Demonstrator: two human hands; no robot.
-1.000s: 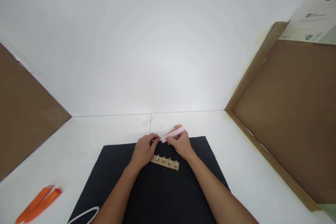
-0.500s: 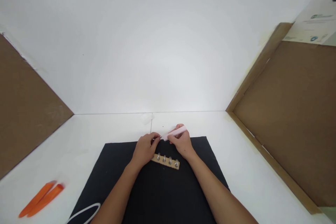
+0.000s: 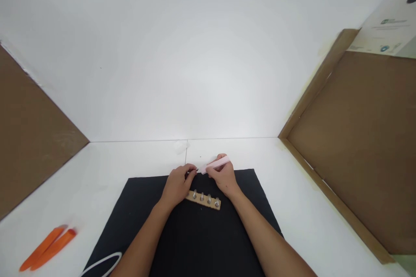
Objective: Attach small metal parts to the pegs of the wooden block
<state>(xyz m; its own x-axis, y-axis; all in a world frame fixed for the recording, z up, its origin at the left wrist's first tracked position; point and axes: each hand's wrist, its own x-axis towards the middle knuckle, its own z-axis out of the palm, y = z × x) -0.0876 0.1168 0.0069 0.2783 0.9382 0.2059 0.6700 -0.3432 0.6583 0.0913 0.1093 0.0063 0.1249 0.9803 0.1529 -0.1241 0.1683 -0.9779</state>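
A small wooden strip [image 3: 204,200] with several metal bolts standing in it lies on a black mat [image 3: 195,233]. My left hand [image 3: 177,185] hovers just behind the strip's left end, its fingers pinched on something small that I cannot make out. My right hand [image 3: 223,176] is closed round a pale pink tool [image 3: 215,165] whose tip points left toward my left fingertips. Both hands meet above the mat's far edge.
Two orange plastic pry tools [image 3: 47,248] lie at the near left of the white table [image 3: 97,169]. A white cable loop [image 3: 102,263] sits at the mat's near left corner. Brown cardboard panels stand left [image 3: 29,138] and right [image 3: 357,138].
Hands and tool stay almost where they were; only the view shifts slightly.
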